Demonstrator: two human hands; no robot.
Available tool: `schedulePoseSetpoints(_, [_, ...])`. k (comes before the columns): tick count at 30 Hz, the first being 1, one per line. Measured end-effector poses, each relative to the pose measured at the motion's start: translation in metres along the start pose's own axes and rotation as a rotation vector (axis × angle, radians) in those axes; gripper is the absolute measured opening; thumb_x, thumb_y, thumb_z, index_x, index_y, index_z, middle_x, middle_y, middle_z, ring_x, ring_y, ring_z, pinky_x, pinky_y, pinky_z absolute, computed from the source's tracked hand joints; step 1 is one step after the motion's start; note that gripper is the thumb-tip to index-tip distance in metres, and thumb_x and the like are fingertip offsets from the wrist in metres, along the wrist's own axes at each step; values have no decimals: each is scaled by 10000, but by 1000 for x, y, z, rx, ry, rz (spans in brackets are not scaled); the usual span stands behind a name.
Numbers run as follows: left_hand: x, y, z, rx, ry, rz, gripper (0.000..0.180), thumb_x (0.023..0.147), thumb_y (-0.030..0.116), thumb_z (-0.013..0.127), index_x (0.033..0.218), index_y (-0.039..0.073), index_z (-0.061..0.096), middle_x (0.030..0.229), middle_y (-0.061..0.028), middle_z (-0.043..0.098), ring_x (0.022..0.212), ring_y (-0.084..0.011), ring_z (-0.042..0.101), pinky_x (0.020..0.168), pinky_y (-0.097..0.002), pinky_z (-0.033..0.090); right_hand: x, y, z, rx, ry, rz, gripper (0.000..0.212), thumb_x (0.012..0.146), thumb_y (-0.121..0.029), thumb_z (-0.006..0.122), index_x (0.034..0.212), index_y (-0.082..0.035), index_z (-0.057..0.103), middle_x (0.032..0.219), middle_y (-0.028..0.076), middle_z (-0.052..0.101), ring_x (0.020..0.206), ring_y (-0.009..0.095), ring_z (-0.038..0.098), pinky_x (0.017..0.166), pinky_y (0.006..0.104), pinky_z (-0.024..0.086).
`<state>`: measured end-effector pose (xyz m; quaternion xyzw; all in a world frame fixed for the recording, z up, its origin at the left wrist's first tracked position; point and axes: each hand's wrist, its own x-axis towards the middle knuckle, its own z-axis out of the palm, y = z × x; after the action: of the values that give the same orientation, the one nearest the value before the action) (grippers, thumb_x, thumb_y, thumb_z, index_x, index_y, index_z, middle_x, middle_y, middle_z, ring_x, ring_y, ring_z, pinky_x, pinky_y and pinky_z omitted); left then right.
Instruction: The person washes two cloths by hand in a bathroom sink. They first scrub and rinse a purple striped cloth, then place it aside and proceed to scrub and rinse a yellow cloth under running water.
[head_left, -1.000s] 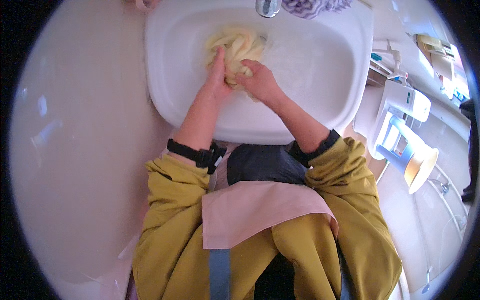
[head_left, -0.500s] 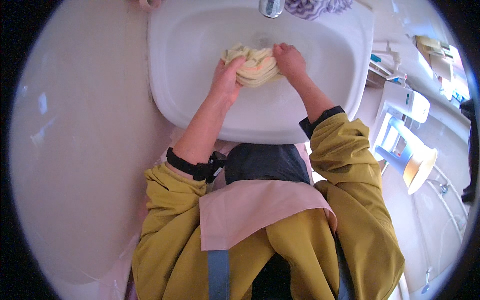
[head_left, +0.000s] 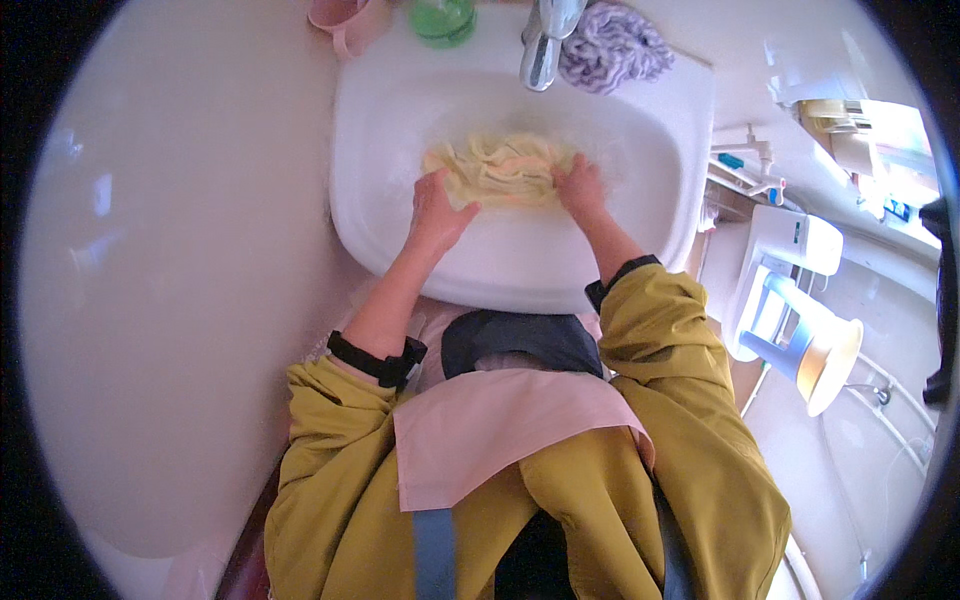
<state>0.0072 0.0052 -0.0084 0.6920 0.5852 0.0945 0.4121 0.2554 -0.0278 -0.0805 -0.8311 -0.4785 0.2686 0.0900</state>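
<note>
A wet-looking pale yellow cloth (head_left: 505, 172) with an orange-pink patch lies crumpled and stretched sideways, low in the white washbasin (head_left: 520, 285). My left hand (head_left: 440, 212) grips its left end, the thumb pointing inward along the near edge. At the opposite end, my right hand (head_left: 582, 190) has its fingers closed on the cloth. The fingertips of both hands are partly hidden in the folds, and the cloth is slightly blurred. Above the far side of the basin stands a chrome tap (head_left: 545, 55), apart from the cloth.
A purple-and-white striped cloth (head_left: 615, 48) lies bunched right of the tap. On the far left rim are a pink mug (head_left: 345, 22) and a green container (head_left: 442, 20). A wall borders the basin's left side. To the right stands a blue stool with a yellowish seat (head_left: 830, 368).
The yellow cloth was bunched in my hands; now it is spread wider and lower in the basin. My hands have moved apart. The view has shifted, bringing the mug and green container into sight.
</note>
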Motion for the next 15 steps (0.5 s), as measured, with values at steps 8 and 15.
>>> schedulePoseSetpoints(8, [-11, 47, -17, 46, -102, 215, 1033, 586, 303, 794, 1338, -22, 165, 1345, -238, 261, 1278, -349, 225, 1067, -393, 207, -51, -107, -171, 307, -293, -339, 427, 768, -369, 567, 886, 39, 607, 827, 210, 622, 758, 321, 607, 696, 393, 465])
schedulePoseSetpoints(15, [14, 95, -32, -308, -46, 428, 904, 623, 217, 767, 1318, 26, 223, 1300, -144, 359, 1214, -252, 341, 1024, -363, 282, -108, -186, -262, 575, -457, -436, 278, 817, -253, 589, 906, 10, 602, 799, 43, 599, 721, 101, 549, 641, 245, 456])
